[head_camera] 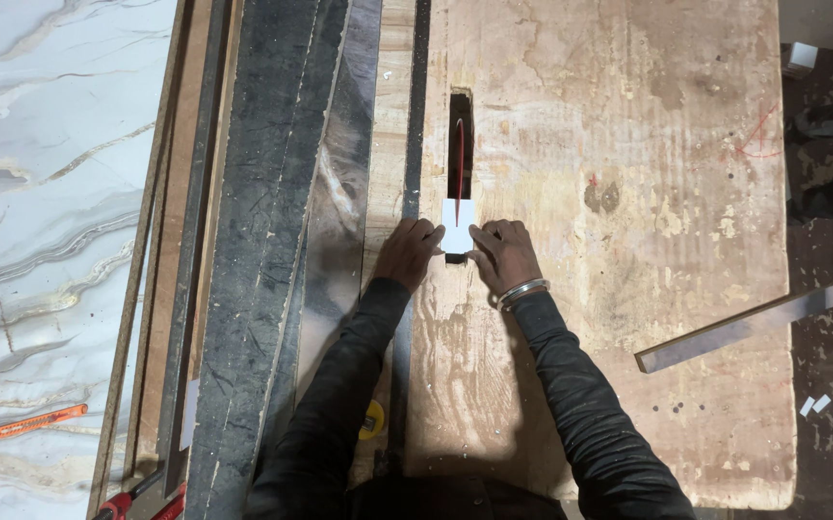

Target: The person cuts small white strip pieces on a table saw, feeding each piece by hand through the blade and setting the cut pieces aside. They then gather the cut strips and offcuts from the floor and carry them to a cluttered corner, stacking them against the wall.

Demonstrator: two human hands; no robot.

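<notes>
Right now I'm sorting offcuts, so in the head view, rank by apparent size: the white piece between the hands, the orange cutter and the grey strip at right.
1. Grey strip, plainly longest.
2. Orange cutter.
3. White piece, pinched by left hand and right hand.

I wear a dark, almost black long-sleeved top, its fabric creased along both forearms and reaching my wrists. My left hand (pixel 410 252) is bare; my right hand (pixel 503 255) has silver metal bangles (pixel 520 293) at the wrist.
</notes>
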